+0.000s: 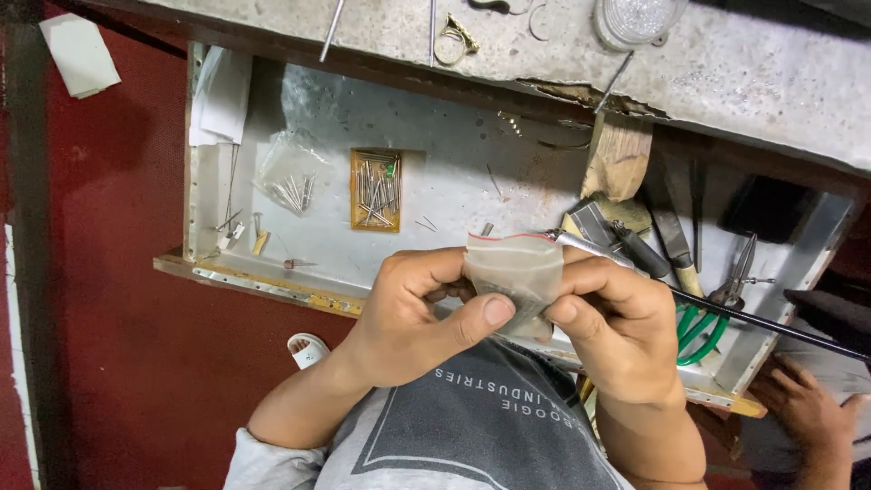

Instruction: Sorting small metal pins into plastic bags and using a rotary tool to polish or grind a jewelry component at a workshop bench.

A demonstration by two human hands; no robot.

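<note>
Clear plastic, a small zip bag (513, 272) with a red seal line along its top, sat pinched between both hands in the head view, held up over the near edge of a metal drawer tray (454, 195). The left hand (413, 313) gripped the bag's left side, thumb pressed flat on its front and fingers curled tight behind. The right hand (617, 318) closed on the right side in the same way, and it also clamped a thin black-handled tool (726, 308) whose metal tip lay at the bag's top corner. Neither hand showed spread fingers; both were narrow and holding. What lay inside the bag could not be made out. In the tray behind sat a yellow box of steel pins (376, 190), another bag of pins (292, 186), a wooden block (619, 159), and green-handled pliers (703, 328) to the right. By my reading, the step in hand was working the bag's seal, and the next move would call for a steady pinch on both lips so that the small contents did not spill into the tray.
</note>
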